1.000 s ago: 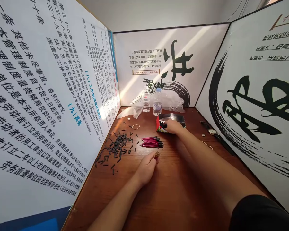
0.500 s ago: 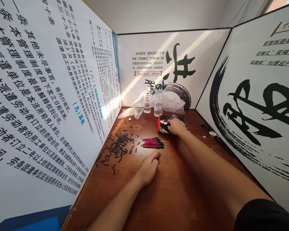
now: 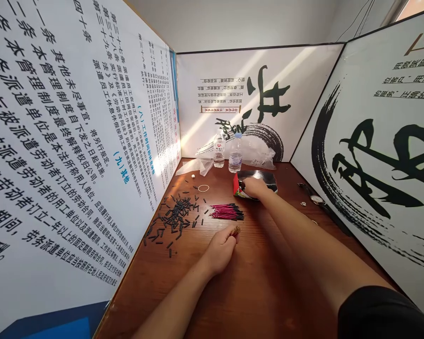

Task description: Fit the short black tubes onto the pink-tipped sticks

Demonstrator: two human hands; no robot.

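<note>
My left hand [image 3: 222,249] is closed around a bundle of thin sticks [image 3: 236,231]; only their brownish-gold ends show past the thumb, the rest is inside the fist. My right hand [image 3: 255,187] reaches into a box [image 3: 271,179] with a black inside and a red end flap. Its fingertips are down among dark pieces at the box's left end, so I cannot see what they grip. Between the hands and the loose pieces lies a bundle of pink sticks with black ends [image 3: 226,212]. Many short black tubes [image 3: 178,213] are scattered on the left.
Two water bottles [image 3: 235,155] stand at the back by crumpled clear plastic [image 3: 259,153]. A rubber band [image 3: 203,188] and a small white ball [image 3: 193,176] lie on the wooden table [image 3: 254,292]. On the right is a wristwatch [image 3: 317,200]. Printed panels [image 3: 304,70] enclose three sides.
My right hand has shifted toward the left end of the box, its fingers now deeper among the dark pieces. The left hand keeps its hold on the sticks. The view has turned slightly.
</note>
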